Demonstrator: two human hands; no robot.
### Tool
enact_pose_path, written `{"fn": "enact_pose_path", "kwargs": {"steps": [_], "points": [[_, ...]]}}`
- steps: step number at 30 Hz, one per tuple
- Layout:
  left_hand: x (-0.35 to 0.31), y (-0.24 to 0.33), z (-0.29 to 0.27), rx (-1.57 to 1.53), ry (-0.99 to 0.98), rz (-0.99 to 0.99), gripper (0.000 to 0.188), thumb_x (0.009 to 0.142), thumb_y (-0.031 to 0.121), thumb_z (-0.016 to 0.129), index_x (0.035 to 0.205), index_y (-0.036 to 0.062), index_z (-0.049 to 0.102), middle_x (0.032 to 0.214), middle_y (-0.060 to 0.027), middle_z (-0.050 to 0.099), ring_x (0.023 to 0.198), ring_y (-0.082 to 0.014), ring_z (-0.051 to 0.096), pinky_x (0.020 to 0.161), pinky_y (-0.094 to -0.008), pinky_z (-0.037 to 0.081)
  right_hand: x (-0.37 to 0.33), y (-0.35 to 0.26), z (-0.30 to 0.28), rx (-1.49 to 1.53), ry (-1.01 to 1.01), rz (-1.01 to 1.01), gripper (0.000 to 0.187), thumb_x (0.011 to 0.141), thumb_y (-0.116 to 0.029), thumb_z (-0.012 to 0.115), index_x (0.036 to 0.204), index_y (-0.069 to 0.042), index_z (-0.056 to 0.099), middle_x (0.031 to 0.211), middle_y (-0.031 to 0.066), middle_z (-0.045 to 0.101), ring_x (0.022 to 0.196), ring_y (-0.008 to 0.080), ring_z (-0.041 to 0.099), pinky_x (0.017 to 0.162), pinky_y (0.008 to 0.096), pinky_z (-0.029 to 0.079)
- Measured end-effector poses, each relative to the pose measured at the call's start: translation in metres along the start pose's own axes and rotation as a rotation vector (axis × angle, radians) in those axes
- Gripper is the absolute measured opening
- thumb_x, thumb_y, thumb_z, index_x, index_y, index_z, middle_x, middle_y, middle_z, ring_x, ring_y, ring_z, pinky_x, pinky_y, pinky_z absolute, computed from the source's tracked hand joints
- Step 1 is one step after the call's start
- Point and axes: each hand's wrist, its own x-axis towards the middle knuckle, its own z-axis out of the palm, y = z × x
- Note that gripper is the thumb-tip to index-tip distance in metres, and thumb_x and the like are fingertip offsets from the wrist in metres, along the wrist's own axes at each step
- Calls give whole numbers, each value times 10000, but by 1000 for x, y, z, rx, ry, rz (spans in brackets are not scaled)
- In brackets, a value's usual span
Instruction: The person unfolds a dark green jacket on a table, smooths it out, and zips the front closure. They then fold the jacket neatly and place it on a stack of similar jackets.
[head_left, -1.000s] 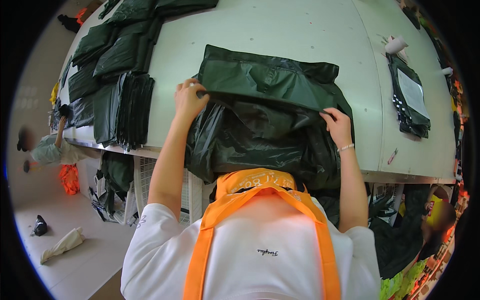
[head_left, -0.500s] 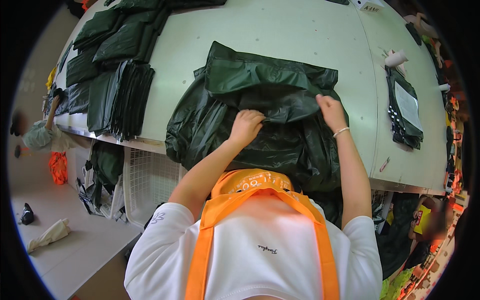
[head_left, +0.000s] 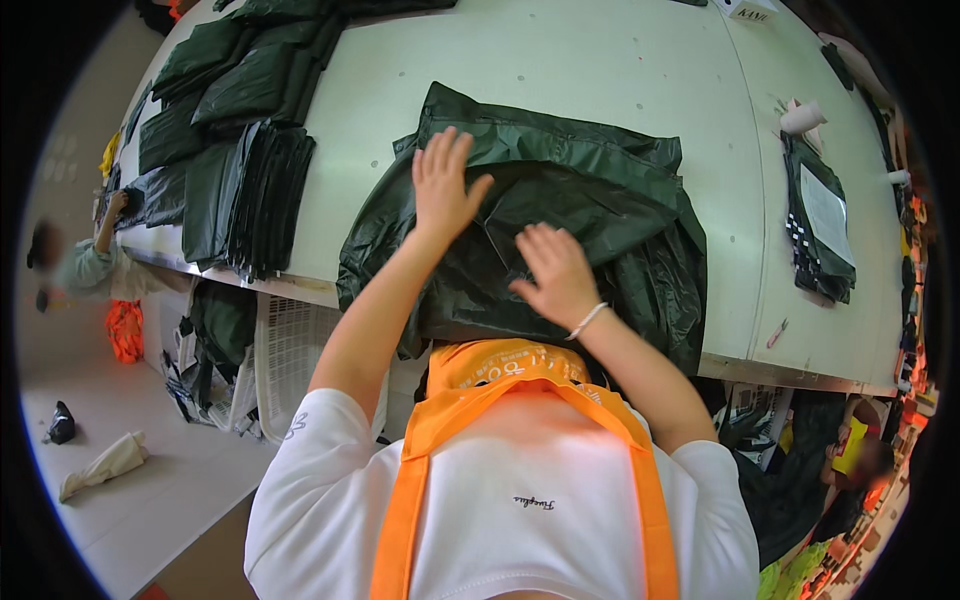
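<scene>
Spread across the near edge of the table is a dark green, shiny waterproof garment [head_left: 600, 215], loosely folded and creased. On its upper left part lies my left hand [head_left: 440, 185], fingers stretched out and thumb apart. My right hand [head_left: 555, 275], with a white band at its wrist, rests on the middle of the fabric, its fingers also extended. Neither hand grips the cloth. The garment's near side hangs toward my orange apron [head_left: 505, 365].
Folded dark green garments [head_left: 245, 195] are stacked at the table's left. To the right lie a dark packet with a white sheet [head_left: 825, 215], a white thread cone [head_left: 803, 118] and a small cutter [head_left: 777, 333]. A white plastic crate [head_left: 290, 360] stands below the edge. Another person [head_left: 90, 265] is far left.
My left hand has moved up and left over the cloth, and my right hand has come inward and down. The right hand has let go of the fabric edge, which now lies flatter.
</scene>
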Motion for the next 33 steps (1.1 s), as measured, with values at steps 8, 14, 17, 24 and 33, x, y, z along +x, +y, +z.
{"fn": "enact_pose_path", "kwargs": {"steps": [8, 14, 17, 24, 33], "points": [[72, -54, 9, 74, -726, -216, 632, 737, 652, 610, 649, 28, 648, 630, -162, 608, 639, -339, 604, 572, -415, 456, -37, 13, 34, 123, -80, -8, 280, 847, -131, 514, 1100, -65, 615, 1165, 100, 617, 1164, 244, 532, 991, 423, 401], [34, -39, 41, 210, -467, 67, 303, 704, 242, 744, 927, 94, 602, 985, -54, 592, 970, -262, 548, 824, -396, 407, -57, 55, -18, 632, 129, 242, 209, 810, -220, 665, 963, -78, 673, 1006, 102, 660, 882, 296, 620, 783, 378, 503], [41, -1, 43, 30, -377, 100, 289, 732, 210, 720, 966, 69, 624, 1024, -82, 607, 995, -291, 550, 831, -403, 429, -97, 152, -106, 251, 429, 896, 233, 881, -151, 560, 1077, -39, 618, 1030, 155, 634, 959, 294, 597, 866, 349, 473], [78, 28, 119, -137, -463, 78, 392, 708, 203, 741, 1064, 82, 631, 1092, -108, 591, 1034, -310, 537, 886, -414, 434, -353, 350, -115, -662, 278, 1855, 490, 858, -382, 594, 1128, 27, 607, 1115, 242, 614, 1025, 385, 587, 879, 457, 461], [81, 29, 157, -260, -544, 185, 226, 725, 166, 730, 933, 88, 685, 958, -44, 589, 909, -242, 557, 769, -357, 483, -309, 385, -111, -177, 707, 1237, 278, 903, -96, 549, 1136, 56, 529, 1069, 170, 597, 955, 239, 602, 803, 334, 492]]}}
